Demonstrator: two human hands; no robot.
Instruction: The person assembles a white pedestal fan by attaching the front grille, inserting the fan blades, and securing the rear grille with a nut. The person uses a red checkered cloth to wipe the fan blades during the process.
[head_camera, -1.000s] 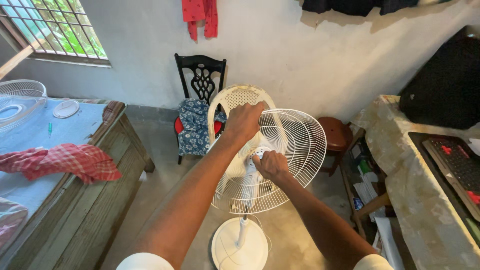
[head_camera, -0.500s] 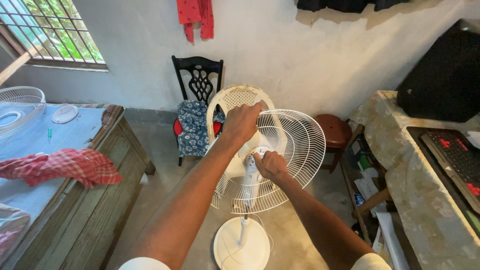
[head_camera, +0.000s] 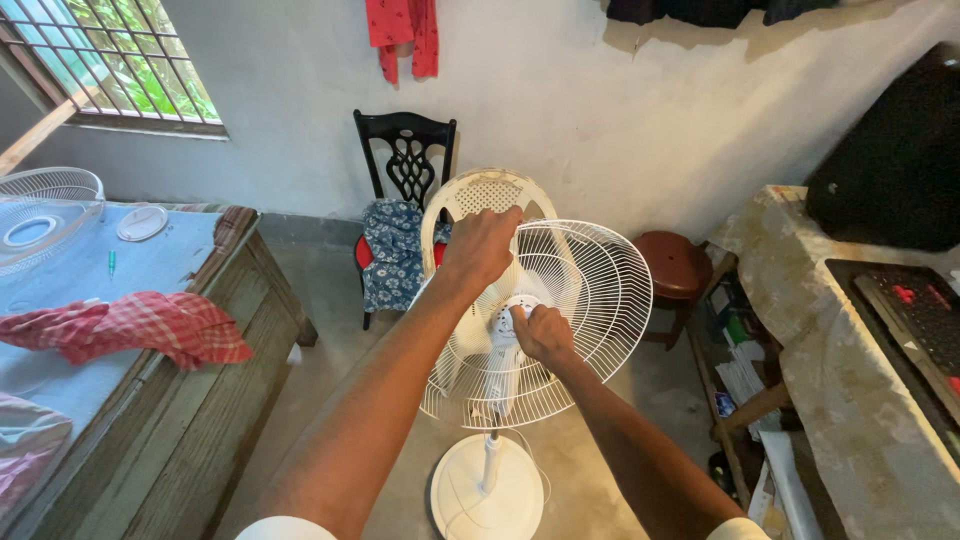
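Since a second ago little has moved: the left hand (head_camera: 483, 246) still grips the top rim of the fan guard (head_camera: 590, 290), while the right hand (head_camera: 541, 334) stays pinched on the hub (head_camera: 508, 309) just under its fingertips, so the hub work continues.

The left hand (head_camera: 483, 246) grips the top rim of a white round wire fan guard (head_camera: 585, 300) on a white pedestal fan with a round base (head_camera: 487, 490). The right hand (head_camera: 541, 333) pinches the guard's centre hub. Behind the guard stands a cream plastic chair (head_camera: 487, 195).
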